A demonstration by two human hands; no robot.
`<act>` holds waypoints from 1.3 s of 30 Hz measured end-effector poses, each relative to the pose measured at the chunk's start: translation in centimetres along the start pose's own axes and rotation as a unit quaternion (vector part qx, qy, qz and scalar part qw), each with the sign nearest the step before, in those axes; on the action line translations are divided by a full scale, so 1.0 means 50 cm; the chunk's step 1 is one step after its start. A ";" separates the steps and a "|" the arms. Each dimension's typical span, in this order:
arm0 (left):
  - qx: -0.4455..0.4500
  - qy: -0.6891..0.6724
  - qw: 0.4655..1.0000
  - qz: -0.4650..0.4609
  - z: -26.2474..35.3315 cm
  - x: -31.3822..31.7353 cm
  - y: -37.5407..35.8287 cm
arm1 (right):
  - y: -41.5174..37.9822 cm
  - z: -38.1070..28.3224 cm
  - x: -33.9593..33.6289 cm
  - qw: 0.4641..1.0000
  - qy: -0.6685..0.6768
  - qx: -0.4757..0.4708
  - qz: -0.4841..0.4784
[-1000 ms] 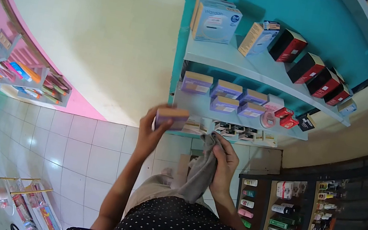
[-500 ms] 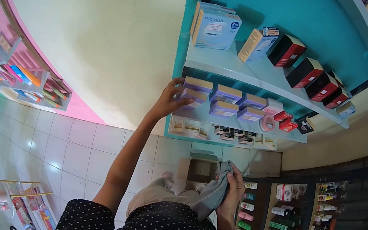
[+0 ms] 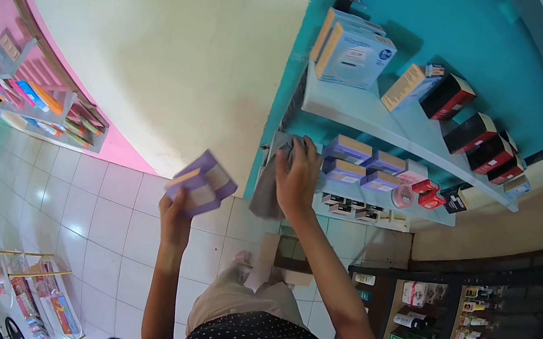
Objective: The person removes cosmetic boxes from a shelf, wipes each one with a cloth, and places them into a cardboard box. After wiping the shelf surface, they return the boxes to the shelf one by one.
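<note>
Two purple-and-tan boxes [image 3: 199, 186] are gripped together in my left hand [image 3: 177, 207], out over the tiled floor in front of the pale wall. My right hand [image 3: 297, 178] is at the left end of the lower shelf [image 3: 383, 198], closed on a grey cloth [image 3: 269, 191] that hangs down past the shelf's edge. To the right of that hand, several purple boxes [image 3: 351, 149] stand in two rows on the same shelf. The surface under the cloth is hidden.
Above, a shelf [image 3: 342, 98] bears light-blue boxes [image 3: 357, 55] and dark red boxes [image 3: 447, 97]. An open carton [image 3: 291, 253] sits on the floor near my feet. At right is a dark rack [image 3: 449, 317] of bottles; at left, a wall display [image 3: 44, 97].
My left hand has taken the two leftmost purple boxes off the shelf and moved down and left. My right hand has brought the cloth up from my waist to the shelf's left end.
</note>
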State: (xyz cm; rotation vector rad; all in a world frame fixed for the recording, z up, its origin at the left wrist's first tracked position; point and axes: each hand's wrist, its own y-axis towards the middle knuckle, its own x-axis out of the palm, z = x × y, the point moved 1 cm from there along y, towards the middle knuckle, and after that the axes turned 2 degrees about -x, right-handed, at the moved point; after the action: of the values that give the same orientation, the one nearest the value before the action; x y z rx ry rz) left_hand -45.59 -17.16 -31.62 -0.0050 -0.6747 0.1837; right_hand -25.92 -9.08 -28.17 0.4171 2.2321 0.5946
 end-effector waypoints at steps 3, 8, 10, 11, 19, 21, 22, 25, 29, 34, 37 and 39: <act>0.010 0.012 1.000 0.022 0.016 -0.047 -0.053 | 0.001 0.009 0.054 0.987 -0.139 -0.059 -0.054; 0.017 -0.012 0.994 0.107 0.023 -0.088 -0.103 | -0.046 0.020 0.045 0.977 -0.113 -0.150 -0.104; 0.024 -0.027 0.992 0.122 0.031 -0.088 -0.110 | -0.042 0.021 0.033 0.975 -0.139 -0.131 -0.114; 0.022 -0.028 0.992 0.120 0.030 -0.090 -0.109 | -0.031 0.023 0.035 0.968 -0.184 -0.123 -0.114; 0.038 -0.050 0.993 0.099 0.026 -0.080 -0.092 | -0.006 -0.004 0.018 0.914 -0.334 -0.125 -0.194; 0.035 -0.054 0.994 0.090 0.024 -0.074 -0.085 | -0.008 0.002 0.019 0.912 -0.345 -0.124 -0.182; 0.033 -0.058 0.994 0.083 0.024 -0.072 -0.084 | -0.011 0.006 0.021 0.911 -0.353 -0.125 -0.172; 0.032 -0.059 0.995 0.078 0.018 -0.074 -0.079 | 0.017 0.055 0.064 0.923 -0.360 -0.068 -0.118; 0.027 -0.055 0.995 0.076 0.018 -0.070 -0.076 | 0.027 0.054 0.066 0.917 -0.378 -0.058 -0.117; 0.034 -0.058 0.995 0.078 0.022 -0.074 -0.086 | 0.031 0.045 0.059 0.917 -0.383 -0.026 -0.108; 0.038 -0.062 0.994 0.080 0.023 -0.081 -0.091 | 0.032 0.047 0.056 0.913 -0.386 0.006 -0.132; 0.034 -0.060 0.994 0.083 0.025 -0.085 -0.093 | 0.028 0.037 0.048 0.909 -0.390 0.006 -0.147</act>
State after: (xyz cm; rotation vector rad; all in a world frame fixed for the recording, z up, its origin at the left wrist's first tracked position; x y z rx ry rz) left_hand -48.82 -22.55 -32.99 0.0150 -0.7890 0.3681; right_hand -25.92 -6.24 -29.96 0.2510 1.4808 0.1903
